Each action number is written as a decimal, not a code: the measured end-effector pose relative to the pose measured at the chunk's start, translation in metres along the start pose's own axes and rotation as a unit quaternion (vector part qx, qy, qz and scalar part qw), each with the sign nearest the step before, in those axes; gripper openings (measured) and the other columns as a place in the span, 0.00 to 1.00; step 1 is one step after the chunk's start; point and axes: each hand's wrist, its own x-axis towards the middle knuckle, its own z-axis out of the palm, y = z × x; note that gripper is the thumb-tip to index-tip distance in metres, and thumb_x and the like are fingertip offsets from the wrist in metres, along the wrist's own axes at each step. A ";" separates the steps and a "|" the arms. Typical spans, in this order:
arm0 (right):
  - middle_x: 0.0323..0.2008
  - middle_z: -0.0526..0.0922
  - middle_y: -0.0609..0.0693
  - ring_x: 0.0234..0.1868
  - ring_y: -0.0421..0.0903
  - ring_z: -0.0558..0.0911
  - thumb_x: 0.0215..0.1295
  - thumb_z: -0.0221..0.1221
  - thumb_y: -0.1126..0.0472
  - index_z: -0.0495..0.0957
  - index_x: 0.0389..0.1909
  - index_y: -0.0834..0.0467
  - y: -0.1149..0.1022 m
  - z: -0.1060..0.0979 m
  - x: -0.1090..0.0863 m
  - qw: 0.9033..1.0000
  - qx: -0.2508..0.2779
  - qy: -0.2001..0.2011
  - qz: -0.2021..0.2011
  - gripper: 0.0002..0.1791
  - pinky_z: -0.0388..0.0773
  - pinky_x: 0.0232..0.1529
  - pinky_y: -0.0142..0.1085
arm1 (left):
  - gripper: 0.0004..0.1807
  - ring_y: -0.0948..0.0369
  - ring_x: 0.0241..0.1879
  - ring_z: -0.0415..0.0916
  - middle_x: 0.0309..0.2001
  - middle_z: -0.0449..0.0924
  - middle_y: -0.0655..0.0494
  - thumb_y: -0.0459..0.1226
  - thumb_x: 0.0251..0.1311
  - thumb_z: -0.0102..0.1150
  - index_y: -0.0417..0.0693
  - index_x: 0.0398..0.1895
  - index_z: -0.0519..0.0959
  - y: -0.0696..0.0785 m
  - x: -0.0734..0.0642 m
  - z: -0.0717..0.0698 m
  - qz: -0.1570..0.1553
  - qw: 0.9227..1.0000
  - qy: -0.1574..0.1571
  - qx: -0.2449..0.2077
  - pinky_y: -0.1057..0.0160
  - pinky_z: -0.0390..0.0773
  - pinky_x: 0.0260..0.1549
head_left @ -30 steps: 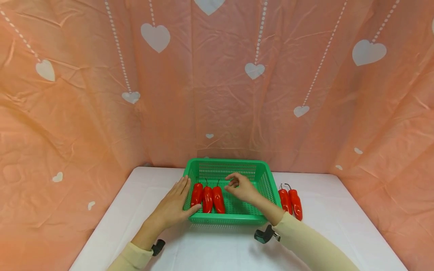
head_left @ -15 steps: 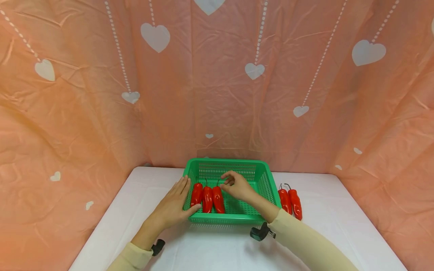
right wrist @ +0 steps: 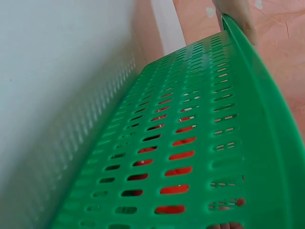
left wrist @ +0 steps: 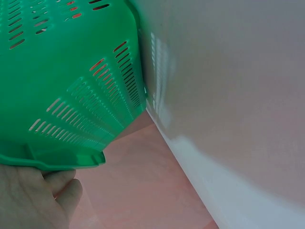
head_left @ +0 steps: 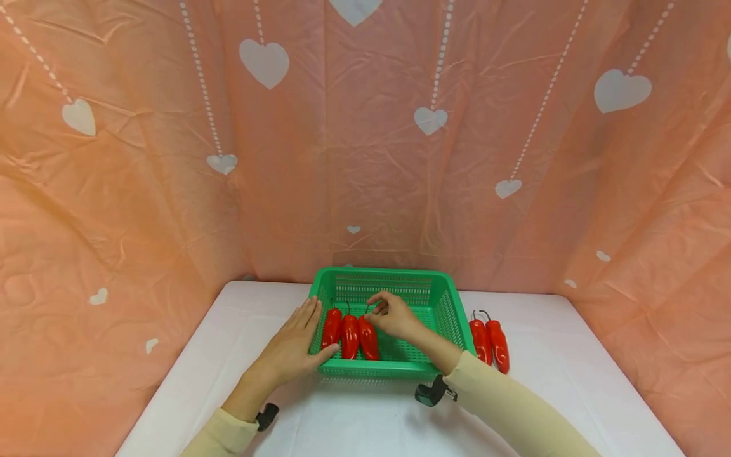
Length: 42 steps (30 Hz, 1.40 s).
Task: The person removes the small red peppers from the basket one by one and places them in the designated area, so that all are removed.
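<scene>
A green slotted plastic basket (head_left: pixel 394 367) holds three glossy red chili peppers side by side at its left end: a left one (head_left: pixel 332 329), a middle one (head_left: pixel 349 339) and a right one (head_left: pixel 369 343). My left hand (head_left: pixel 291 349) rests along the basket's left rim with fingers straight, the thumb over the front corner. In the left wrist view this hand (left wrist: pixel 28 198) lies against the rim. My right hand (head_left: pixel 396 317) is inside the basket, thumb and forefinger bent and slightly apart at the right pepper's stem. In the right wrist view, the basket wall (right wrist: pixel 200 95) mostly hides that hand.
Two more red chili peppers, one nearer (head_left: pixel 480 341) and one farther right (head_left: pixel 499 346), lie on the white table (head_left: pixel 548 368) right of the basket. A pink curtain (head_left: pixel 388 190) with white hearts stands behind and at both sides.
My right hand has moved left inside the basket, from beside the right pepper to its stem end. The left hand, basket and peppers have stayed in place.
</scene>
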 end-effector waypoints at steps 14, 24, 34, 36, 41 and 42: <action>0.41 0.84 0.57 0.38 0.49 0.82 0.72 0.69 0.61 0.80 0.57 0.65 0.011 0.010 0.007 0.999 -0.017 0.014 0.037 0.18 0.80 0.34 0.38 | 0.57 0.41 0.86 0.43 0.86 0.48 0.38 0.68 0.72 0.53 0.31 0.84 0.53 -0.001 0.001 0.000 0.001 1.000 -0.005 -0.002 0.41 0.54 0.82; 0.43 0.82 0.58 0.35 0.48 0.81 0.72 0.70 0.63 0.79 0.57 0.63 0.014 0.013 0.004 0.998 -0.021 0.008 0.059 0.18 0.78 0.32 0.38 | 0.57 0.41 0.86 0.43 0.86 0.48 0.37 0.69 0.72 0.51 0.31 0.84 0.53 -0.002 0.001 0.000 0.006 1.000 -0.006 0.004 0.41 0.53 0.82; 0.51 0.83 0.65 0.42 0.56 0.85 0.70 0.71 0.62 0.76 0.62 0.63 0.016 0.015 0.005 0.996 -0.039 -0.014 0.074 0.24 0.85 0.39 0.45 | 0.57 0.41 0.86 0.44 0.86 0.48 0.37 0.68 0.73 0.52 0.31 0.84 0.53 -0.002 0.002 0.001 0.009 1.000 -0.001 0.003 0.42 0.53 0.82; 0.52 0.83 0.66 0.44 0.58 0.86 0.70 0.71 0.61 0.76 0.63 0.63 0.018 0.016 0.006 0.996 -0.048 -0.014 0.077 0.25 0.86 0.42 0.47 | 0.56 0.40 0.86 0.44 0.86 0.48 0.37 0.67 0.72 0.54 0.31 0.84 0.53 -0.002 0.002 0.001 0.008 1.000 0.001 0.000 0.41 0.54 0.82; 0.51 0.85 0.65 0.46 0.59 0.86 0.70 0.72 0.59 0.75 0.66 0.63 0.020 0.016 0.008 0.994 -0.062 -0.024 0.087 0.28 0.86 0.45 0.49 | 0.57 0.40 0.86 0.44 0.86 0.48 0.36 0.67 0.72 0.54 0.32 0.84 0.53 -0.002 0.001 0.001 0.010 1.000 0.004 0.004 0.41 0.53 0.82; 0.50 0.85 0.65 0.45 0.58 0.86 0.70 0.72 0.59 0.75 0.66 0.63 0.020 0.016 0.007 0.994 -0.063 -0.027 0.089 0.29 0.86 0.45 0.48 | 0.57 0.40 0.86 0.44 0.86 0.48 0.36 0.68 0.72 0.53 0.32 0.84 0.53 -0.002 0.001 0.001 0.010 1.000 0.003 0.004 0.41 0.53 0.82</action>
